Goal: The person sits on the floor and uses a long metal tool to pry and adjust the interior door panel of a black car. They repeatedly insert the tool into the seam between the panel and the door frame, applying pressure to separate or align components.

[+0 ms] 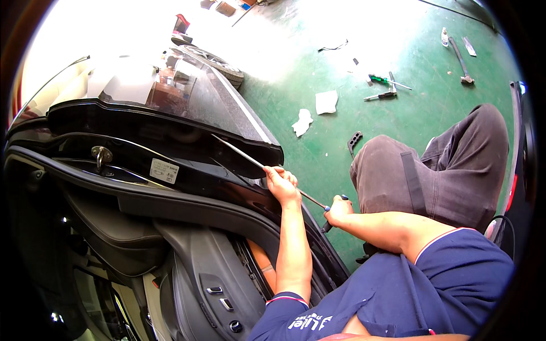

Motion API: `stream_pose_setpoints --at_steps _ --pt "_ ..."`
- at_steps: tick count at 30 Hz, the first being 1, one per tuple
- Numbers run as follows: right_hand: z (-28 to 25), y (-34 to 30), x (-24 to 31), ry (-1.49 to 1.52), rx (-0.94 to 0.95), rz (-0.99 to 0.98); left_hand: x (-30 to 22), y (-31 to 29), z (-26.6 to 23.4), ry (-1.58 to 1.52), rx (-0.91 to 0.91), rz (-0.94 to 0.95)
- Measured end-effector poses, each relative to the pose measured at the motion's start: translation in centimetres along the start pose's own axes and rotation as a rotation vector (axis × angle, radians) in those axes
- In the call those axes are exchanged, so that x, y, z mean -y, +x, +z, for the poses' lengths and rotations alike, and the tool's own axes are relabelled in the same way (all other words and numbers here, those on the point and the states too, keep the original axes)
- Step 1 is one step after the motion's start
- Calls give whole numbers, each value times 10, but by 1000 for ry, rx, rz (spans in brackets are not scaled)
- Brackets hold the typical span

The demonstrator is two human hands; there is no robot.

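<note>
A long thin metal rod [242,153] slants across the edge of a black car body [187,128]. My left hand [282,184] is closed around its middle, just over the car's edge. At the rod's near end, my right hand [339,212] grips a dark handle with a blue part, which sticks out on both sides of the fist. The rod's far tip lies at the glossy black panel; whether it touches or enters a gap, I cannot tell. Beside it on the door frame are a metal striker loop [101,156] and a white label [164,170].
Black seats [199,278] fill the car's inside at the lower left. On the green floor lie a green-handled screwdriver [389,82], a hammer [462,62], a small bottle [445,37], white paper [326,102] and a black perforated piece [354,143]. My bent knees are at the right.
</note>
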State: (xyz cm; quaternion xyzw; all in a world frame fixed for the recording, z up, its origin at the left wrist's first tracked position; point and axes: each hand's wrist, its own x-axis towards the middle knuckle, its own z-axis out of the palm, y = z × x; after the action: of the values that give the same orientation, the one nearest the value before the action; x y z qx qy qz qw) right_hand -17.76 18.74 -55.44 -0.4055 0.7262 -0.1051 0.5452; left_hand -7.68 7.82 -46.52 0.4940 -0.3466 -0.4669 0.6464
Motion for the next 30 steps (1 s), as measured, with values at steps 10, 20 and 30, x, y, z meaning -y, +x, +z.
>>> stream_pose_setpoints --at_steps 10,20,30 --pt "-2 -7 -4 0 0 25 -2 -7 2 -32 23 -20" --pt "1 -9 -5 29 -45 19 0 -2 -4 -56 68 -23" --pt "19 24 2 -13 19 10 4 4 -6 10 13 -4"
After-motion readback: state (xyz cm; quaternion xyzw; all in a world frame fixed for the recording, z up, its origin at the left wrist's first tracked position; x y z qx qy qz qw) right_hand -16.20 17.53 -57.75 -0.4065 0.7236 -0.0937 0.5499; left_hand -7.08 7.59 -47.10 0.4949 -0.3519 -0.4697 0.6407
